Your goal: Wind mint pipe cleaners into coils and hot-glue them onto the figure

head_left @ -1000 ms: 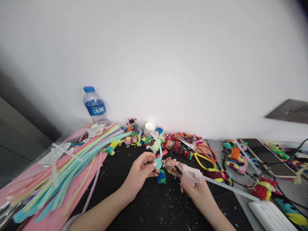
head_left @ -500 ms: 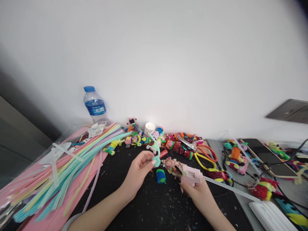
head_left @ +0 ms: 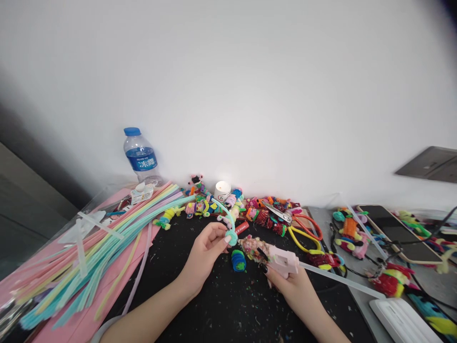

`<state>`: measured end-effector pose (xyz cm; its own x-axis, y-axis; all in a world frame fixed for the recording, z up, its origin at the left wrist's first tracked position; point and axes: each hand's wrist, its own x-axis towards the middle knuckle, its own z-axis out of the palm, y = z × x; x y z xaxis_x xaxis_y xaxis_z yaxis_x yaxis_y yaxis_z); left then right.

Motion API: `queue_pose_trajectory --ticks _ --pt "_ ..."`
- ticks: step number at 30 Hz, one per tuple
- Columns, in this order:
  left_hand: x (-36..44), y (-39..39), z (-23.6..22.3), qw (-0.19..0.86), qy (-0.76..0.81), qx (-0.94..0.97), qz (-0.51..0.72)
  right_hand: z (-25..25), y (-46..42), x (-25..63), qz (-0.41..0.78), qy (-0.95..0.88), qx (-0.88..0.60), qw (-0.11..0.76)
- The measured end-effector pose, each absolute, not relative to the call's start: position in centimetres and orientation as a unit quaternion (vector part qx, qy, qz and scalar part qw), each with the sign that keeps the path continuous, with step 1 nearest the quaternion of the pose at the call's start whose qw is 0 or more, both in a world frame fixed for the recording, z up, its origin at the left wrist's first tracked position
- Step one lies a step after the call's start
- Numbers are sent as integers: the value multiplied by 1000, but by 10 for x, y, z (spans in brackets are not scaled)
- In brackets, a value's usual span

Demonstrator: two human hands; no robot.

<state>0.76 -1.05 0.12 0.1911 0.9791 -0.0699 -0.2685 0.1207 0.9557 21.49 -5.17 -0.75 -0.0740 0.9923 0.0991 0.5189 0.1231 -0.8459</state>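
My left hand (head_left: 207,250) pinches a mint-green pipe cleaner (head_left: 232,236), coiled into a small disc with a loose tail curving up and away. In my right hand (head_left: 291,283) is a pale pink hot glue gun (head_left: 283,261), its nozzle end crusted with coloured fluff and pointing left. The nozzle tip sits right beside the coil; whether they touch I cannot tell. A clear glue stick (head_left: 335,276) runs out of the gun's back. Just below the coil, on the black mat (head_left: 214,309), lies a small blue and green pipe cleaner roll (head_left: 238,261).
Bundled pastel pipe cleaners (head_left: 117,238) lie at left, by a water bottle (head_left: 142,155). Several finished pipe cleaner figures (head_left: 200,207) and a paper cup (head_left: 223,189) line the wall. Scissors (head_left: 303,231), a phone (head_left: 398,233), cables and a white box (head_left: 400,317) are at right.
The glue gun has shifted slightly left, closer to the coil. The pipe cleaner's tail now leans further left. My left hand has barely moved.
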Motion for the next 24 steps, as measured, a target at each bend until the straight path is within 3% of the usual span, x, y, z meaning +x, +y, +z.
queue_pose_trajectory --ticks 8,16,24 --pt "7 -9 -1 614 401 441 517 -5 -54 212 299 -666 -589 346" --pt "5 -10 -3 572 414 506 495 -10 -55 213 275 -636 -599 402" --pt "6 -13 0 571 415 514 488 -8 -56 211 306 -638 -594 383"
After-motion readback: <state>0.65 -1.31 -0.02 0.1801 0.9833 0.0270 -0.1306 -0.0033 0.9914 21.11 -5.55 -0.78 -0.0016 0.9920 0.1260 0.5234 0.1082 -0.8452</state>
